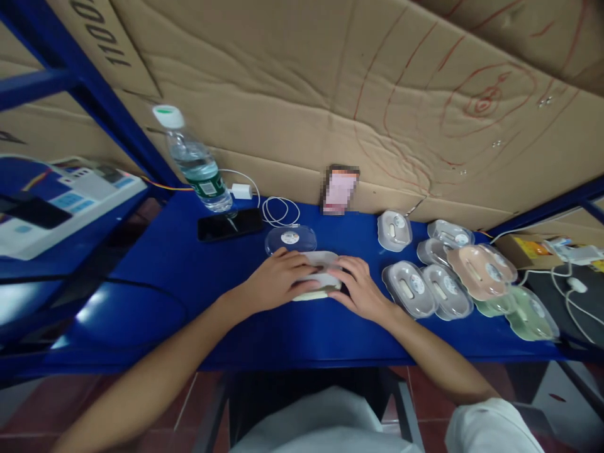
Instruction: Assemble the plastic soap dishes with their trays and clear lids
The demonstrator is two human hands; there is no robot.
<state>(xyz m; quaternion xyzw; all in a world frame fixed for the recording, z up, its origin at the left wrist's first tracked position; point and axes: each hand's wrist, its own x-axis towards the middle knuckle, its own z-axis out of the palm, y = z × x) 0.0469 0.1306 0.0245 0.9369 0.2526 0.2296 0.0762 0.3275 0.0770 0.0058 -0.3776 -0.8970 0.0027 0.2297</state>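
A small pale plastic box (pixel 325 261) with rounded corners sits on the blue table in front of me, its lower edge a yellowish cream. My left hand (pixel 279 277) grips its left side, with the fingers over the top and the thumb along the near edge. From the right, my right hand (pixel 359 284) holds the other end, fingers bent over the rim. Both hands hide part of the box, so its inside cannot be made out. Just behind it lies a clear plastic lid (pixel 304 240) with a round white sticker.
Several lidded plastic boxes (pixel 409 289) in grey, pink and green are grouped on the right. A water bottle (pixel 201 167), a black phone (pixel 230 224) and a white cable (pixel 281 211) are at back left. A blurred-out phone-like object (pixel 340 189) leans against the cardboard wall (pixel 283 94).
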